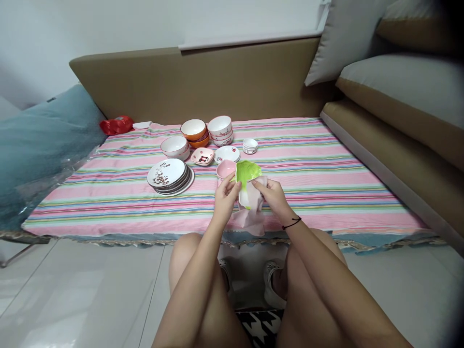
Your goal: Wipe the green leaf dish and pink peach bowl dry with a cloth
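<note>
My left hand [225, 197] grips the left edge of a green leaf-shaped dish [247, 175], held tilted above the near edge of the striped cloth. My right hand [272, 195] presses a pale pink cloth [250, 216] against the dish's lower right side; the cloth hangs down below both hands. A pink bowl [225, 168] sits on the striped cloth just behind the dish, partly hidden by it.
On the pink striped cloth [326, 183] stand a stack of patterned plates [169, 176], a white bowl [175, 146], stacked orange bowls [195, 132], stacked white bowls [220, 130], a pink square dish [202, 156], small white saucers [250, 145]. A red bag [116, 124] lies far left. Cushions stand right.
</note>
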Motion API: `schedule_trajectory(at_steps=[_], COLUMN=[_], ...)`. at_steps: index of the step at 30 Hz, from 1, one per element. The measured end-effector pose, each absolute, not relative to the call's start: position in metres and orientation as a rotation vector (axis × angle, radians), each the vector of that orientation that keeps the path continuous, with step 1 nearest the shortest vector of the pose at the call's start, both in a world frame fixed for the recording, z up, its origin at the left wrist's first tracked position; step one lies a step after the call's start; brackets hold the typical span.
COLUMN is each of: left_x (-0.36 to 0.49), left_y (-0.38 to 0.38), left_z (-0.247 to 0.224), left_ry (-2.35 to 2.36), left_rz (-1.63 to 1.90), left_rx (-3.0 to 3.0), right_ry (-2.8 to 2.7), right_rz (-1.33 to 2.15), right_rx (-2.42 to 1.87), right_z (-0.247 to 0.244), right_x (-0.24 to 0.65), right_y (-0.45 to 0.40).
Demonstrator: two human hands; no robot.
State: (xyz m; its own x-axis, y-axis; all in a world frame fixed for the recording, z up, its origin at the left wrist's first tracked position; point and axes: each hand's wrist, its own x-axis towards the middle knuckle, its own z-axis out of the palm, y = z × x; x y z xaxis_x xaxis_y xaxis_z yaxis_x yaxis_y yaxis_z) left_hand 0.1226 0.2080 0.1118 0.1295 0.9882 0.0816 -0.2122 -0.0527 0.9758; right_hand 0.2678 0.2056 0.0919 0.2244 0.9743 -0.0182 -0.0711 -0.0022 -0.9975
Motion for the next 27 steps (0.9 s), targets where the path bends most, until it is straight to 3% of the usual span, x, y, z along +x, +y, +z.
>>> schedule_trajectory(at_steps=[8, 22, 27], left_x=[0.119, 0.113, 0.112], left_y=[0.213, 0.206, 0.209], left_z=[0.106, 0.117, 0.116], left_ry=[0.89, 0.894, 0.931], left_rz=[1.286, 1.185, 1.204], left_rx=[1.214, 1.57, 1.491], right_ry=[-1.071, -1.12, -1.12], right_rz=[1.144, 0.769, 0.937], right_rx=[-1.283, -1.45, -1.39], right_z=[0.094, 0.098, 0.092], right_x=[0.266, 0.285, 0.282], right_y=[0.201, 0.206, 0.206])
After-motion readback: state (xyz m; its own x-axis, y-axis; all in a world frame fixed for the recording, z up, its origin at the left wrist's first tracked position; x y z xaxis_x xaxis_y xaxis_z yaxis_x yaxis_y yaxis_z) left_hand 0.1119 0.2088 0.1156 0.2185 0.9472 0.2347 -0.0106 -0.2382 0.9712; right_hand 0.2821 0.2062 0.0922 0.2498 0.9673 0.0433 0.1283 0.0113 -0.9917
